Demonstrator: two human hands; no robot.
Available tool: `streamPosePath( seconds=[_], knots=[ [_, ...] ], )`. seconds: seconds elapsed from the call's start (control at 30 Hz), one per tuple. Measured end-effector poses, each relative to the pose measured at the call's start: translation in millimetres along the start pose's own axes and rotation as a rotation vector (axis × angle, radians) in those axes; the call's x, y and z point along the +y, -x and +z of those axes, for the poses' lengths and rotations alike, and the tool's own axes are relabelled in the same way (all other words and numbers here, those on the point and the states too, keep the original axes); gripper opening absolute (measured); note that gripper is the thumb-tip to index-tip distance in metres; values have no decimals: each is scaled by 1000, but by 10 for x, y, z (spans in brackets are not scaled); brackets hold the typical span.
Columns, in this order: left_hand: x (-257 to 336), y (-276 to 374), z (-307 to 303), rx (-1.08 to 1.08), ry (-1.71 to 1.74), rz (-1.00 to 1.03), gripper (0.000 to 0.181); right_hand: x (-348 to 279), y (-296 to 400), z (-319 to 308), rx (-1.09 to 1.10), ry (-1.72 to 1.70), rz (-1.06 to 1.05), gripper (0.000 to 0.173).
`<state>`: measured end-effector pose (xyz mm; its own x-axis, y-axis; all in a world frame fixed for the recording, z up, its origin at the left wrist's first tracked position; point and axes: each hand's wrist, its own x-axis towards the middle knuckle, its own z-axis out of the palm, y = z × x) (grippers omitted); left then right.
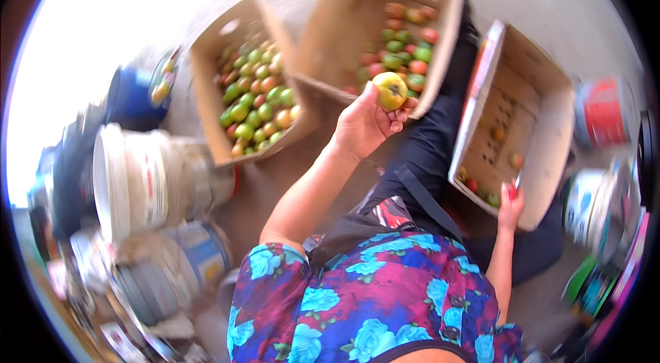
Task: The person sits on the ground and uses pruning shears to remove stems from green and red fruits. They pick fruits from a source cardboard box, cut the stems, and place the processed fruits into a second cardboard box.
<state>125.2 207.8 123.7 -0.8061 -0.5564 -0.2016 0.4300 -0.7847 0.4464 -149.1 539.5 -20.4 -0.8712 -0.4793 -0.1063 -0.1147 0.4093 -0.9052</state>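
My left hand (368, 120) holds up a yellowish-green tomato (390, 91) with its stem scar showing, over the near edge of the middle cardboard box (335, 28). Red and green tomatoes (397, 48) lie in that box. In my right hand (510, 205) is a small red-handled tool with a short metal blade (518, 179), perhaps a knife, at the near end of the right cardboard box (557, 146). That box holds a few tomatoes, most at its near left corner. The left cardboard box (206, 120) holds many green and reddish tomatoes (252, 105).
Stacked white plastic buckets (134, 182) lie on their side at the left, with a grey bucket (154, 270) below and a blue container (136, 97) beyond. A red-and-white bucket (603, 113) and another pail (590, 203) stand at the right. My dark-trousered leg (428, 141) extends between two boxes.
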Motion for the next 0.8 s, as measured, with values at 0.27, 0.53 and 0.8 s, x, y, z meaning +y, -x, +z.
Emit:
streamPosePath(
  seconds=[0.27,0.53,0.8],
  knots=[
    [-1376,-636,418,-183,-48,-477,62,-752,457,-17,195,260,-368,49],
    [-1962,-597,429,-154,21,-691,57,-1035,563,-103,159,378,-489,52],
    [-1960,-582,327,-82,79,-831,71,-983,428,-40,95,16,-181,40]
  ],
)
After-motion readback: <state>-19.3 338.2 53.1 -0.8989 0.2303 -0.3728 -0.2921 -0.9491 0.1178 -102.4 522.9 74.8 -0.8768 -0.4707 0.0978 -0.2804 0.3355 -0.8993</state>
